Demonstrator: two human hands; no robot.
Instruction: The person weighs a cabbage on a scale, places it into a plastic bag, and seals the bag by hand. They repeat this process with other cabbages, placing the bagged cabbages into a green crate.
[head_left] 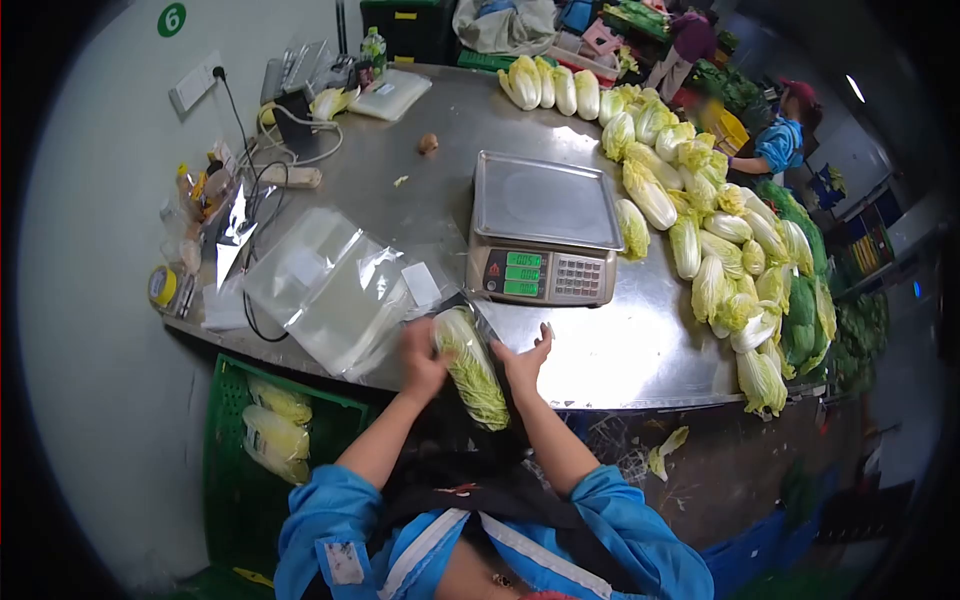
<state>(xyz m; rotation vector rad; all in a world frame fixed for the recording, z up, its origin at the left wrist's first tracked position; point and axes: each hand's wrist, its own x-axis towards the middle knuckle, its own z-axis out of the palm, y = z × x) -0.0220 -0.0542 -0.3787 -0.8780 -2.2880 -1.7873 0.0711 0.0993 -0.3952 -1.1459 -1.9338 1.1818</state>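
From the head view, the person stands at the near edge of a steel table (pixel 640 350), sleeves of a blue jacket below, with a napa cabbage (pixel 470 368) held upright-ish between both hands just over the table's rim, its leafy end toward the body. It seems to sit inside a clear bag with a dark edge, though the plastic is hard to make out. The left hand (pixel 422 358) presses its left side – it is smeared by motion, so I cannot tell whether the fingers close round it. The right hand (pixel 527 358) has its fingers spread and lies palm-in against the other side, which looks like steadying rather than gripping. Straight ahead sits a scale (pixel 543 228), pan bare, green readout facing the person, likely so it reads at a glance. A loose stack of clear bags (pixel 330 285) lies just left of the hands, within easy reach. More cabbages are heaped in a long pile (pixel 720 230) along the right side. Below the table on the left, a green crate (pixel 222 440) holds a few bagged ones. Far off to the right, another person (pixel 785 140) bends over produce.
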